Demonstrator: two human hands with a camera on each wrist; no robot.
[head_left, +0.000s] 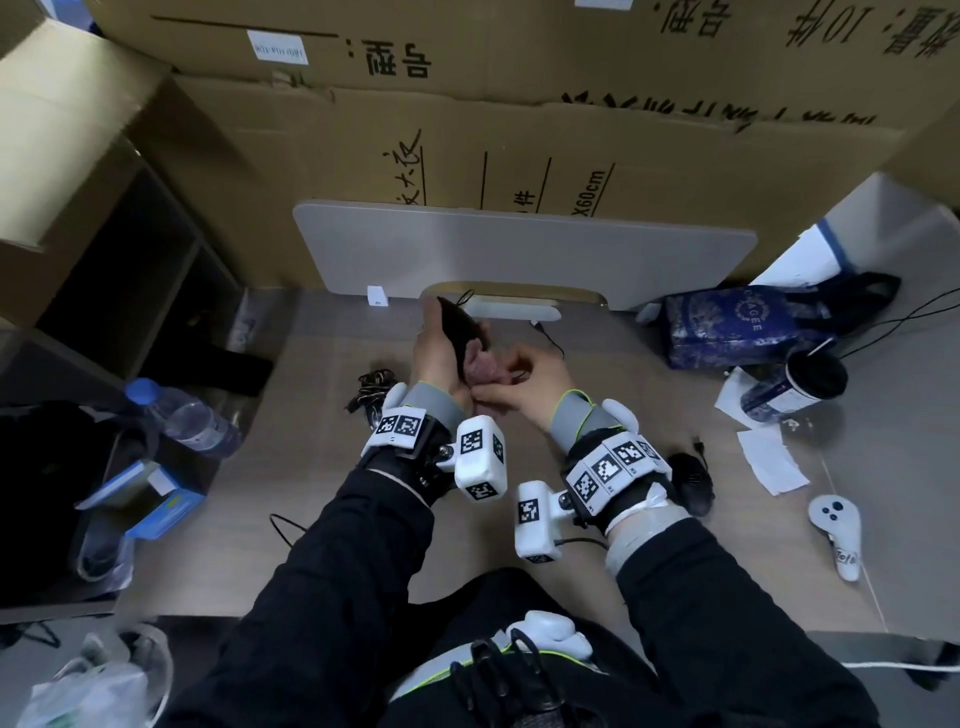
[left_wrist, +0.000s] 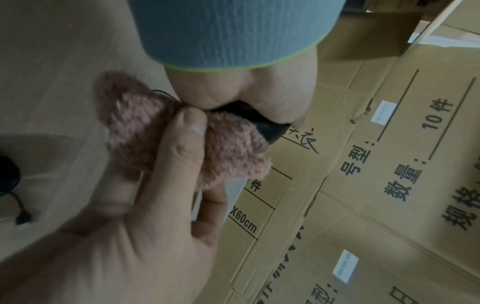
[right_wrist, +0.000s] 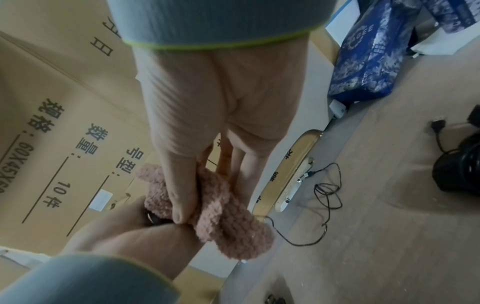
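Above the table (head_left: 311, 467), near the middle of its far edge, both hands meet in the air just in front of a grey board (head_left: 519, 249) that stands along that edge.

Grip of the left hand (head_left: 434, 348): fingers are curled round a black object (head_left: 457, 325), oval and held roughly upright. A thin cord loop shows at its far end. The left wrist view confirms this, with the palm closed over the black body.

Grip of the right hand (head_left: 524, 379): thumb and forefinger pinch a pink fuzzy cover (head_left: 485, 369). In the right wrist view the other fingers lie fairly straight behind it. The thumb tip presses the fabric where it meets the black object, so cover and object touch. Whether the cover wraps part of the object cannot be told. Neither item rests on the table.

Writing noted:
- On the cardboard boxes (head_left: 519, 130) behind the board: printed "X60cm", "10件", "号型:", "数量:", "规格:".
- In the right wrist view, "60X45X6" is cut off at the frame edge.
- Handwritten marker characters are partly readable as "大衣".
- The white sticker (left_wrist: 345, 265) on one box reads "180/104 108".
- The blue patterned bag (head_left: 737, 322) toward the far right of the table reads "CHAGEE".
- The wrist bands (head_left: 613, 467) carry black-and-white square code tags.
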